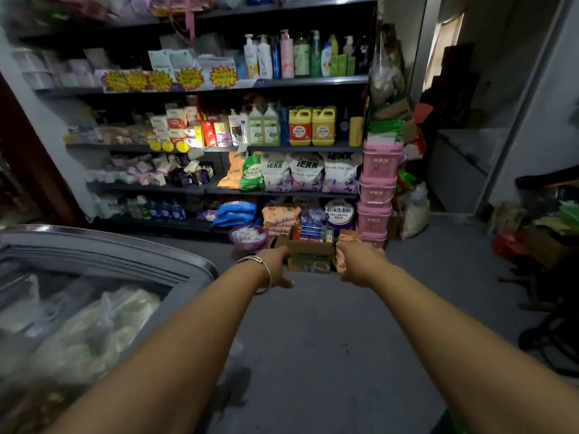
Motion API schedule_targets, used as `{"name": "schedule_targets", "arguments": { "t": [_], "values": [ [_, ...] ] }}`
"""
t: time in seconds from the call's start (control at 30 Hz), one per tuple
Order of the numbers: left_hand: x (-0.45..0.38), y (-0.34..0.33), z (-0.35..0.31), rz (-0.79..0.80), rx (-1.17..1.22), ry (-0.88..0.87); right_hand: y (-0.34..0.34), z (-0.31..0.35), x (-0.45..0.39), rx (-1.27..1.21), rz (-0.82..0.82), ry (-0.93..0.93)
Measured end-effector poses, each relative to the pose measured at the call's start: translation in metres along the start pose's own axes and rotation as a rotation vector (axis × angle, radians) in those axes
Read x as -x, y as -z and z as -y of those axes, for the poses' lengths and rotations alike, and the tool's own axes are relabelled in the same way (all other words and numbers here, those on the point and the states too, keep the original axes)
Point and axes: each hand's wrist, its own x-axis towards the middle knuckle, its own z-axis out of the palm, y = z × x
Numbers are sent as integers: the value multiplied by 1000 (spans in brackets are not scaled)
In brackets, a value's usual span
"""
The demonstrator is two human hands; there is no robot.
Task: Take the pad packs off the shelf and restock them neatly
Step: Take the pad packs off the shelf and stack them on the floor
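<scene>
Both my arms reach out toward the bottom of a dark metal shelf unit [219,189]. My right hand [360,261] is shut on an orange pad pack [343,245], held upright in front of the shelf foot. More orange pad packs [280,217] lie stacked on the lowest shelf, left of a round detergent tub. My left hand [279,267], with a metal bangle on the wrist, hangs in the air beside an open cardboard box [310,255]; its fingers look loosely curled and hold nothing that I can see.
A chest freezer [103,264] with a glass lid fills the near left. Stacked pink buckets [376,195] stand at the shelf's right end. A bowl of small packets [247,238] sits on the floor. Dark clutter [545,239] lines the right side. Grey floor [329,339] lies below my arms.
</scene>
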Motion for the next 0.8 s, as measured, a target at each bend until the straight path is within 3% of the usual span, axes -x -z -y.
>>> {"name": "schedule_targets", "arguments": {
  "t": [0.3, 0.8],
  "values": [
    [-143, 4, 42, 164, -69, 54, -37, 9, -149, 63, 149, 17],
    [-401, 103, 157, 91, -7, 198, 6, 52, -475, 101, 137, 228]
  ]
}}
